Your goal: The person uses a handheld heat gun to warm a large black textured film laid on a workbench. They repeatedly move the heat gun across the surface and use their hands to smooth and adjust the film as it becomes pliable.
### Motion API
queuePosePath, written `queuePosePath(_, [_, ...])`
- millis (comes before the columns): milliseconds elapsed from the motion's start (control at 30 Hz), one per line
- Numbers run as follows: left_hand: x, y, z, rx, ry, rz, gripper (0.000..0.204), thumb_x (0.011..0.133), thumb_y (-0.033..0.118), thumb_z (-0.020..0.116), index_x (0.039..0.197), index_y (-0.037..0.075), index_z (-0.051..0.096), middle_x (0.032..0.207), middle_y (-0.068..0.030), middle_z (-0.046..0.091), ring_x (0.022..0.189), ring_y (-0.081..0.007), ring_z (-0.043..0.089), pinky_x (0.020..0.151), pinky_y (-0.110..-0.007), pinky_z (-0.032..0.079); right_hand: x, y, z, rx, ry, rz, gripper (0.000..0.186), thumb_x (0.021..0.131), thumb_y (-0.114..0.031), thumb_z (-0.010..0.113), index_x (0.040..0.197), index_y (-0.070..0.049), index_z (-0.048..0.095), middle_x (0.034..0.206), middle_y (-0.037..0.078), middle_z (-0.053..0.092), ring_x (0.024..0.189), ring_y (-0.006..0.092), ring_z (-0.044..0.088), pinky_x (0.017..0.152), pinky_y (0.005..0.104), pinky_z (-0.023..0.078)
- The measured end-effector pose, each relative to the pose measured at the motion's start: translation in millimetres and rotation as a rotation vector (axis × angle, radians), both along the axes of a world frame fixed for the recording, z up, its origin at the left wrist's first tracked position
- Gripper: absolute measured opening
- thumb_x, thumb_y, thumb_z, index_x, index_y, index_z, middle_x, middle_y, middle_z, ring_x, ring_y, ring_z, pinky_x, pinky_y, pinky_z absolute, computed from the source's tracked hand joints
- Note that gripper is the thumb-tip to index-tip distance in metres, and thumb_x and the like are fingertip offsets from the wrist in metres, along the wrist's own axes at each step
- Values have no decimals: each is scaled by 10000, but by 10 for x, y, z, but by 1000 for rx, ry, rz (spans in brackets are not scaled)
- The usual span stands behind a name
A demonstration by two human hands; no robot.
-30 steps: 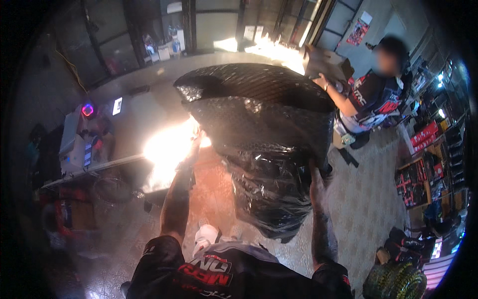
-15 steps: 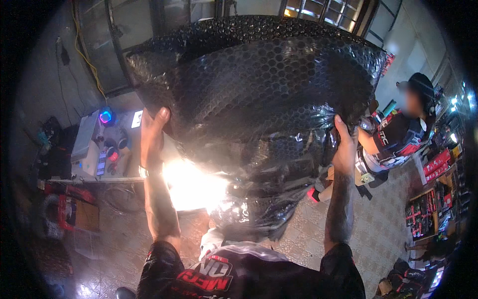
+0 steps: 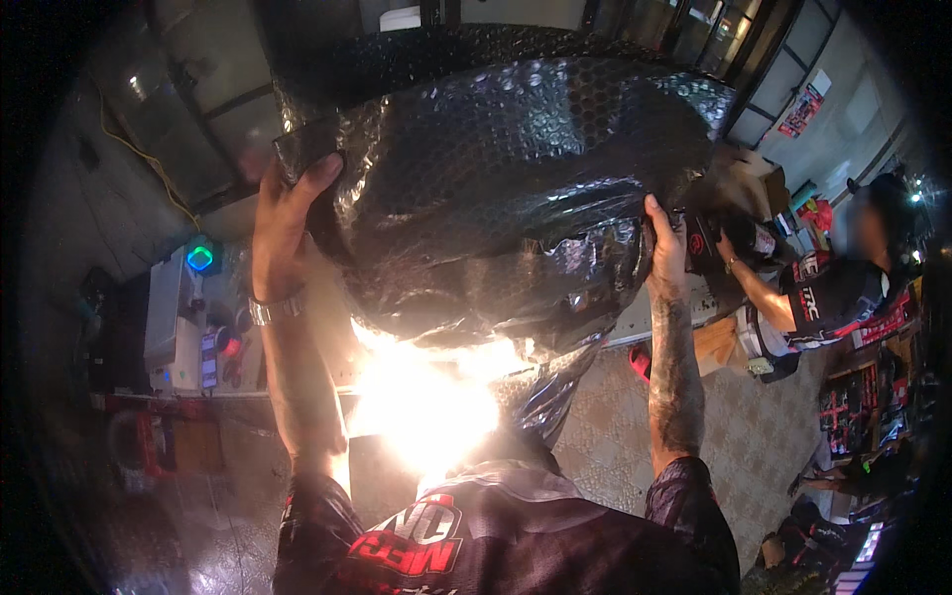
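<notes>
A large, shiny sheet of black bubble wrap point(image 3: 496, 149) is held up in front of me, bunched, with folded layers and a crumpled lower part hanging down. My left hand point(image 3: 290, 213) grips its left edge, the thumb up against the plastic. My right hand point(image 3: 666, 246) grips the right side, thumb raised along the fold. A bright glare washes over the lower middle, hiding part of the wrap and what lies behind it.
A co-worker point(image 3: 813, 288) at the right reaches toward dark items beside a cardboard box point(image 3: 754, 183). A bench point(image 3: 268, 382) at the left bears a light grey case point(image 3: 169, 307) and a glowing gadget point(image 3: 198, 256). Stocked shelving point(image 3: 848, 412) lines the right side.
The bubble wrap rose sharply and now sits high in view. Both my hands moved up with it, the left one highest. The co-worker appears farther right, an arm stretched toward the items by the box.
</notes>
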State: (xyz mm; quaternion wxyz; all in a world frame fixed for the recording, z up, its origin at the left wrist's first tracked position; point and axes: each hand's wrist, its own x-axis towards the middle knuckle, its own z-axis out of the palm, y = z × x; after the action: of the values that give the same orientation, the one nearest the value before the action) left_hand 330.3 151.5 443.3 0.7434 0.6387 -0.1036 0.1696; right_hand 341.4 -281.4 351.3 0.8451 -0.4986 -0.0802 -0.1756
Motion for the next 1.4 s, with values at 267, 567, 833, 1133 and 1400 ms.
queuePosePath(267, [493,-155,28,485,-179,440,433,816,238,813,1050,-91,657,857,-125,730,790,-133,650,740,-307,515,145,-89,453,-563,-35,-100,590,885,-154,743,1381,22,476,1288,124,587,1140,187,584,988,321,472])
queuePosePath(567, [413,-304,81,899,-438,650,256,814,37,682,1063,-20,674,1073,-107,696,1056,-273,651,939,-386,482,-122,192,801,-750,-49,-267,338,876,-70,746,1170,53,630,1241,118,620,1080,147,588,853,312,513])
queuePosePath(833, [160,-215,128,1090,-832,535,407,660,-80,567,1044,23,653,1133,-91,667,1162,-309,602,1077,-536,390,-226,331,514,-1162,-838,-543,213,832,-123,658,1009,-19,714,1149,175,672,1137,347,637,957,476,507])
queuePosePath(1133, [-127,-498,115,1059,-609,523,258,806,131,726,1049,76,658,1075,-90,659,1128,-306,590,1148,-562,280,-384,452,519,-1132,-507,-384,427,789,-175,716,1158,5,599,1220,197,642,1144,410,601,1041,496,414])
queuePosePath(1400, [-50,-468,116,1438,-780,374,252,769,232,768,948,68,700,1021,-61,645,1095,-245,590,1104,-538,374,-645,784,532,-1911,-594,-307,697,789,-515,707,1364,-142,585,1453,58,528,1368,249,453,1211,534,175])
